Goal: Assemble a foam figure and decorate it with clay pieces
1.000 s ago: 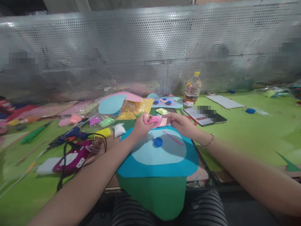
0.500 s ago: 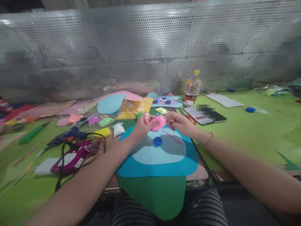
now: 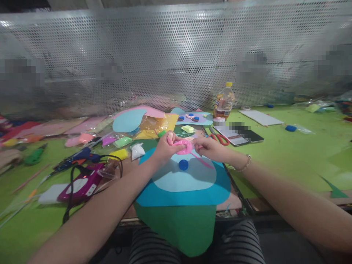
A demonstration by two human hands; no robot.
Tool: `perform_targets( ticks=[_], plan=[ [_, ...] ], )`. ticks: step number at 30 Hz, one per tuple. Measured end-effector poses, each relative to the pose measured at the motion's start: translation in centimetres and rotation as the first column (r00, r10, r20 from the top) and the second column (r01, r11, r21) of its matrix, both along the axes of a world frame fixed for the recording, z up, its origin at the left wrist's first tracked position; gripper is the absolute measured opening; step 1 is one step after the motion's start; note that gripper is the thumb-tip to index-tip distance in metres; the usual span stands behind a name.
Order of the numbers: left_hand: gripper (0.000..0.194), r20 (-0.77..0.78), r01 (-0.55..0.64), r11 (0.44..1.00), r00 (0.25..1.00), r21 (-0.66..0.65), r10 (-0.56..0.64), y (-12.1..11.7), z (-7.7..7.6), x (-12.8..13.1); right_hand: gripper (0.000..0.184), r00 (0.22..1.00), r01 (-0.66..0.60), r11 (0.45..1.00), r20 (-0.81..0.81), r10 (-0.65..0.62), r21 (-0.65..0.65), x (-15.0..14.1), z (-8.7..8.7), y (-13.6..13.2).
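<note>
My left hand (image 3: 164,149) is closed around a soft pink lump of modelling clay (image 3: 186,146), which seems to be in a clear plastic wrapper. At the lump's right side, my right hand (image 3: 207,147) has its fingers pinched together on what looks like the wrapper's edge; the fingertips are partly hidden. Below the hands lies a light blue paper shape (image 3: 176,179) on a darker blue one (image 3: 181,200). A blue bottle cap (image 3: 183,165) rests on the light blue paper, with a thin pink strip (image 3: 203,161) to its right.
Red-handled scissors (image 3: 220,139) and a phone (image 3: 233,135) lie right of my hands, a bottle (image 3: 224,102) behind. On the left are a glue gun (image 3: 77,157), a purple power strip (image 3: 82,183) with cables, and clay packets (image 3: 118,154). Another person's hand (image 3: 9,157) shows at the left edge.
The pink clay has dropped slightly and changed shape between my hands. My right fingers have curled in more. Another person's hand has come in at the left, near the green cutter.
</note>
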State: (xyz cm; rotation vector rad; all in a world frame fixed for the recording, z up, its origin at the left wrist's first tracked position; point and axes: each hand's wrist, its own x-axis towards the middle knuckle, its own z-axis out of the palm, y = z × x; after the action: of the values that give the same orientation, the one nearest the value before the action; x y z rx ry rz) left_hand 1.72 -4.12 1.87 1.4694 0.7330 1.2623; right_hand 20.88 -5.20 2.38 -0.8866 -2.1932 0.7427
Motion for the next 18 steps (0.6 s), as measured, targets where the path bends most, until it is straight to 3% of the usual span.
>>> perform_targets(
  ticks=[5, 9, 12, 18],
  plan=[
    [0.061, 0.086, -0.04, 0.997, 0.995, -0.063, 0.045, 0.9, -0.4, -0.2, 0.035, 0.961, 0.089, 0.99, -0.252, -0.113, -0.106, 0.6, 0.1, 0.6],
    [0.063, 0.081, -0.104, 0.99, 0.99, -0.1, 0.112, 1.7, -0.6, -0.8, 0.035, 0.895, 0.14, 0.974, -0.398, -0.201, -0.177, 1.3, -0.2, 1.3],
    [0.061, 0.065, -0.066, 0.99, 0.995, -0.121, 0.074, 1.6, -0.6, -1.0, 0.034, 0.93, 0.154, 0.97, -0.305, -0.206, -0.187, 1.2, -0.5, 1.3],
    [0.055, 0.072, 0.177, 0.957, 0.984, -0.23, -0.164, 0.7, -0.3, -0.5, 0.028, 0.988, 0.154, 0.986, 0.031, -0.152, -0.066, -0.8, -0.3, -0.2]
  ],
)
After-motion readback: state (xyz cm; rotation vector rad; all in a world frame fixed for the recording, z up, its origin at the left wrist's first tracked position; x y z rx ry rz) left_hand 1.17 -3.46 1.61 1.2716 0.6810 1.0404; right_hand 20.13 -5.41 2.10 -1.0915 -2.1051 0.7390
